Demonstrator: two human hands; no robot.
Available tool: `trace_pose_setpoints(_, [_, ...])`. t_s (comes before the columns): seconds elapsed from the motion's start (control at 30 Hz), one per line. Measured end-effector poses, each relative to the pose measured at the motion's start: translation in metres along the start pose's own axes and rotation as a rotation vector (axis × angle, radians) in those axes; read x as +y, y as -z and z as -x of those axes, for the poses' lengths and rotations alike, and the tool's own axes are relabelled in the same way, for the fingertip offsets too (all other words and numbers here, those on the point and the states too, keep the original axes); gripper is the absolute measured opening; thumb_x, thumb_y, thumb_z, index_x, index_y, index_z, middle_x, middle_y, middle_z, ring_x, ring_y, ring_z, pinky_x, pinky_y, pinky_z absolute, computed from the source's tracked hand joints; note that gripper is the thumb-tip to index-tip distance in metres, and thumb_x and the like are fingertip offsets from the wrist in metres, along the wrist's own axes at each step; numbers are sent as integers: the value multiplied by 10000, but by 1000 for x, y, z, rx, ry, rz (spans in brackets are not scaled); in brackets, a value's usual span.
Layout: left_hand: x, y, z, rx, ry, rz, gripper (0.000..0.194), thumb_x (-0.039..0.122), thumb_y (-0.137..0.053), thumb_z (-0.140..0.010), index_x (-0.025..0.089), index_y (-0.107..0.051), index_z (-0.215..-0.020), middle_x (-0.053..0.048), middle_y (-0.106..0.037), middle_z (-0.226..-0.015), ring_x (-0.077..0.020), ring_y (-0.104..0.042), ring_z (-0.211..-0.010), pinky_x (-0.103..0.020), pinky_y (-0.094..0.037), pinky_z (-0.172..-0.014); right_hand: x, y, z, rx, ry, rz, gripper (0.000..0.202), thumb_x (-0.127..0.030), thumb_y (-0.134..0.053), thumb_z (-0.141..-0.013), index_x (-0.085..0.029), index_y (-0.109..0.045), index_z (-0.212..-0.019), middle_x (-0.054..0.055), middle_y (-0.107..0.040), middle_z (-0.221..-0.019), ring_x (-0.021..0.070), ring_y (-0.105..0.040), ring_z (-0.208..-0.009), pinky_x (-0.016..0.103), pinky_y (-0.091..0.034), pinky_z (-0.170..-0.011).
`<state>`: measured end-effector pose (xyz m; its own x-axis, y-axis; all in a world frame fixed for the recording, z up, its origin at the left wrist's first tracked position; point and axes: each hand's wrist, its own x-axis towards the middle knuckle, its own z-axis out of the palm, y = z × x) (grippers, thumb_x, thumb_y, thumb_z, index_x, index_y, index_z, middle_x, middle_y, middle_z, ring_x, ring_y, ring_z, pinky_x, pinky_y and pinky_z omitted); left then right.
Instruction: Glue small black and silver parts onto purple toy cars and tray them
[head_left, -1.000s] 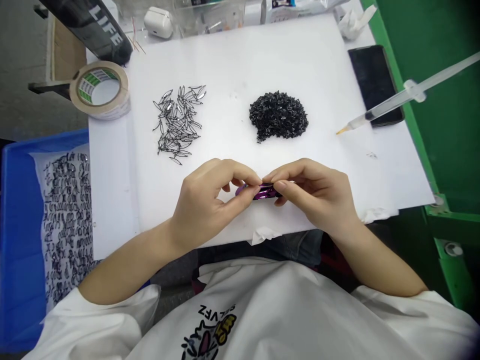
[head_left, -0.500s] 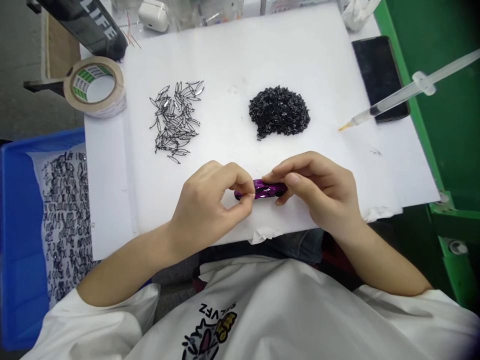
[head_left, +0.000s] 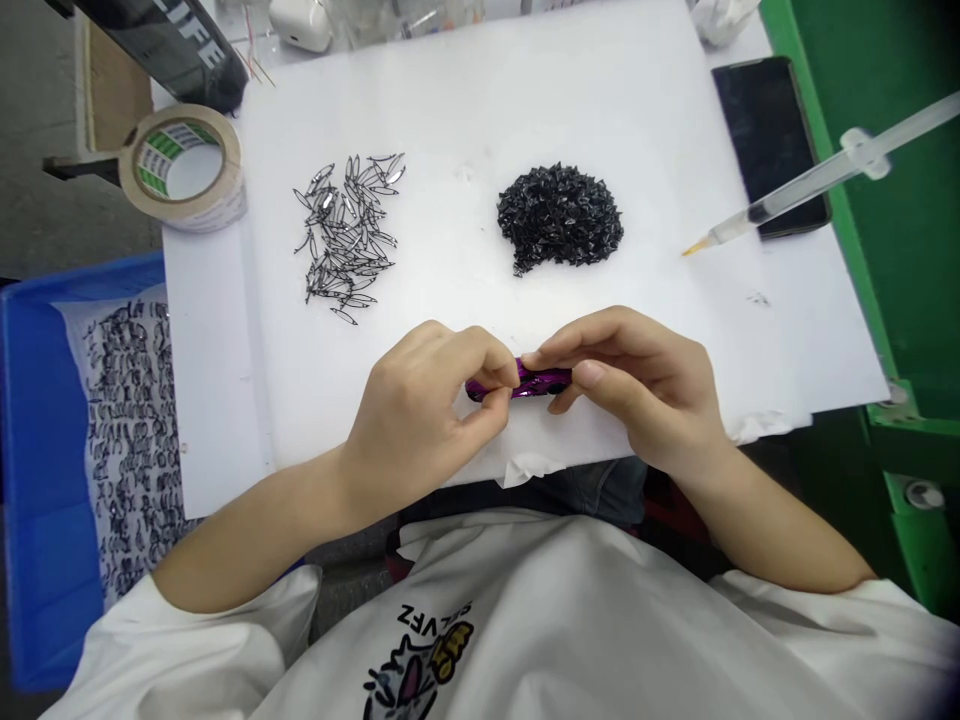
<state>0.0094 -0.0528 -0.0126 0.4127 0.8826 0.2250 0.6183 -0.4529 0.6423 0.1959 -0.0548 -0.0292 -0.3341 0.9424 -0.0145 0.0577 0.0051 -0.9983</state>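
Observation:
A small glossy purple toy car (head_left: 540, 383) is between my hands, low over the front of the white board. My right hand (head_left: 651, 385) grips its right end between thumb and fingers. Thumb and forefinger of my left hand (head_left: 424, 405) are pinched together against the car's left half and cover part of it. Whatever sits between those fingertips is too small or hidden to make out. Beyond my hands lie a pile of small glossy black pieces (head_left: 559, 215) and, to its left, a scatter of thin clear slivers with black outlines (head_left: 349, 235).
A syringe with a yellow tip (head_left: 799, 190) reaches in from the right, over a dark phone (head_left: 772, 130). At left are a tape roll (head_left: 225, 208), a dark bottle (head_left: 176, 50) and a blue bin (head_left: 45, 480) holding a sheet of black-marked pieces. A white case (head_left: 300, 22) stands at the back.
My left fingertips have shifted slightly to the right along the car. My right hand keeps nearly the same hold, and the whole view has moved a little.

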Motion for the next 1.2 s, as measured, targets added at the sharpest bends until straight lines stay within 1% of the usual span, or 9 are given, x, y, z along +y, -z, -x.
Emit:
trace_pose_setpoints(0.17, [0,1,0,-28,54,-8,169,55,-557,-735,212,-505,-770,52,-590,-711,-119,-514,-695,-271,-438,-658,0,0,0,-6,23,-9,117,-262,-529,-860,-236,-604,-946,10,-663,-905,145,-640,-874,232,-574,-585])
trace_pose_setpoints(0.23, [-1,1,0,-46,117,-22,188,90,-585,-723,206,-504,-848,34,-599,-814,-132,-527,-761,-279,-440,-688,0,0,1,-3,14,-2,115,-256,-527,-861,-232,-610,-936,10,-664,-900,145,-640,-865,234,-572,-585])
trace_pose_setpoints(0.33, [-3,-1,2,-125,161,-71,295,156,-603,-715,199,-478,-978,0,-591,-946,-167,-530,-852,-312,-438,-739,0,1,2,-16,-14,37,122,-263,-529,-856,-213,-619,-922,22,-664,-891,155,-640,-840,249,-564,-573])
trace_pose_setpoints(0.43, [-3,-6,4,-174,146,-132,295,185,-575,-730,190,-469,-1005,-12,-591,-902,-191,-524,-850,-344,-426,-753,1,2,3,-7,35,113,122,-245,-514,-859,-218,-622,-906,23,-662,-879,151,-629,-789,259,-531,-534])
trace_pose_setpoints(0.53, [-3,-10,6,-156,121,-169,245,182,-530,-751,186,-467,-988,-25,-587,-883,-199,-523,-840,-354,-420,-750,2,3,1,54,177,330,144,-181,-499,-837,-240,-606,-914,22,-656,-880,164,-606,-801,311,-505,-617])
trace_pose_setpoints(0.63, [-4,-10,7,-156,117,-144,250,187,-520,-753,191,-451,-994,-28,-586,-917,-196,-523,-851,-352,-421,-764,3,2,-3,-29,279,630,274,-122,-508,-757,-228,-559,-1005,44,-634,-972,205,-575,-887,388,-467,-766])
trace_pose_setpoints(0.7, [-5,-8,7,-161,117,-116,276,199,-531,-748,191,-441,-1008,-25,-585,-924,-193,-519,-850,-350,-421,-769,3,1,-4,-101,290,740,347,-113,-508,-723,-203,-524,-1059,56,-619,-1021,223,-548,-944,412,-436,-819])
trace_pose_setpoints(0.9, [-6,-3,6,-213,138,-55,331,172,-529,-719,183,-433,-1036,-26,-576,-926,-191,-505,-856,-346,-417,-775,5,0,-4,-133,270,787,357,-156,-536,-736,-190,-489,-1089,45,-613,-1032,214,-513,-968,397,-404,-850])
trace_pose_setpoints(1.2, [-5,-9,1,-205,156,-148,368,172,-532,-692,207,-431,-1044,-17,-577,-884,-201,-521,-836,-352,-412,-766,8,-3,-6,-111,303,844,305,-162,-523,-757,-214,-477,-1054,37,-615,-913,220,-525,-915,396,-395,-813])
